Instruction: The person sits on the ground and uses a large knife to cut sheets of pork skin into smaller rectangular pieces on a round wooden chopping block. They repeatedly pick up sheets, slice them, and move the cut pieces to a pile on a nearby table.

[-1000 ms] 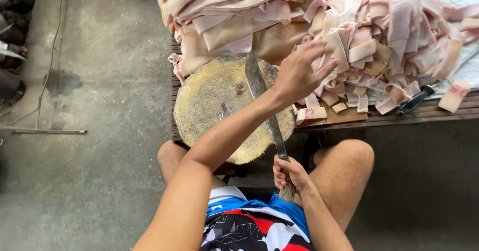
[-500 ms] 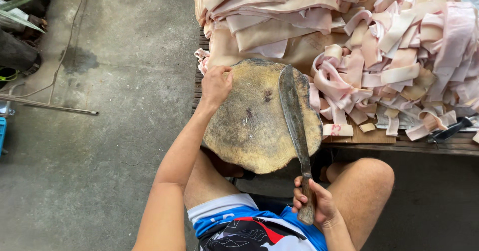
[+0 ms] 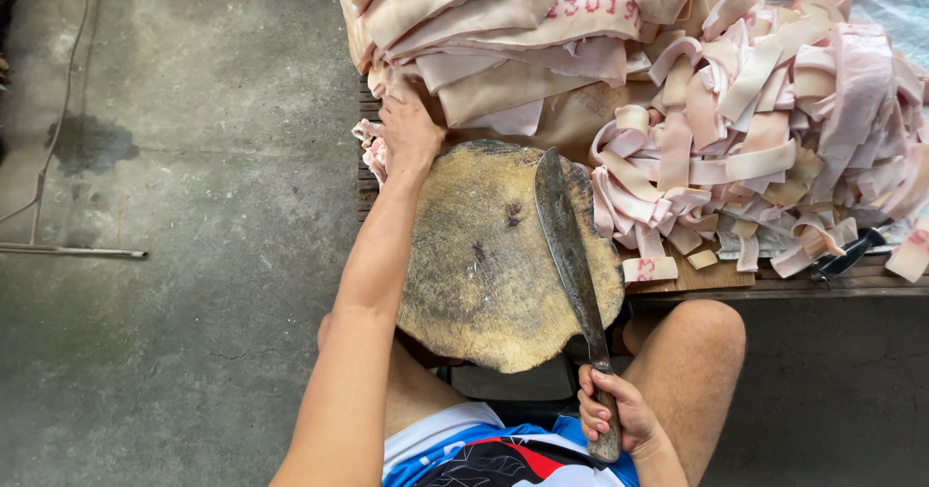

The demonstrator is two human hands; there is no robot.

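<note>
Rough grey concrete floor [image 3: 174, 206] on the left, stained dark in one patch. Left hand [image 3: 408, 131] reaches out to the pale, floppy slabs of skin [image 3: 503, 42], fingers spread at the stack's lower edge; whether it has a grip, cannot tell. Below it sits the round wooden chopping block [image 3: 484, 264], scarred and yellowed. Across its right side lies the long, dull, curved blade of the knife [image 3: 566, 245], right hand [image 3: 614, 414] wrapped tight round the handle. Further right, a heap of curling pink strips [image 3: 774, 138] on the slatted bench [image 3: 832, 279].
</note>
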